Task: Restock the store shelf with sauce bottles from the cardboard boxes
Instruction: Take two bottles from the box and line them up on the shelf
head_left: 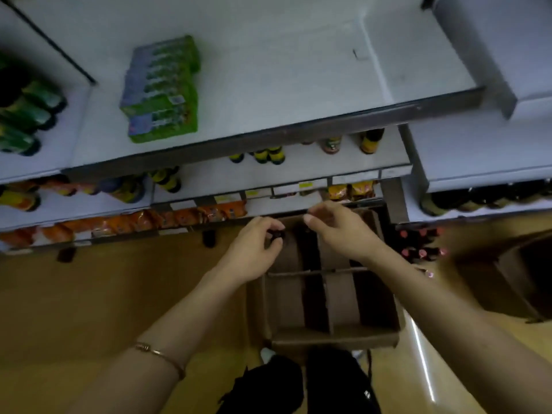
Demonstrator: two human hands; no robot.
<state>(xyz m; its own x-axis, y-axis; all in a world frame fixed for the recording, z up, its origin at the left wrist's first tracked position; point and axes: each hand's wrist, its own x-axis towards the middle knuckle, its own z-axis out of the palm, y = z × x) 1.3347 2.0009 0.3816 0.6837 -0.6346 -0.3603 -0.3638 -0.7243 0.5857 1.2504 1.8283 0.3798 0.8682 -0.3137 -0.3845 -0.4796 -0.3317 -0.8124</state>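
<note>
- Both forearms are bare, with no sleeves in view.
- A thin gold-toned bracelet circles the left wrist.
- Fingernails are short and unpainted.
- Black trousers cover the 2 legs at the bottom edge; a small white mark shows on the right leg.

Your left hand: forearm stretched forward, thin bracelet on the wrist, fingers curled with thumb and fingertips pinching a small dark bottle cap above the far left corner of the cardboard box. Your right hand: forearm reaching in over the box's right side, fingers loosely bent, thumb extended leftward, holding nothing, above the far edge.
</note>
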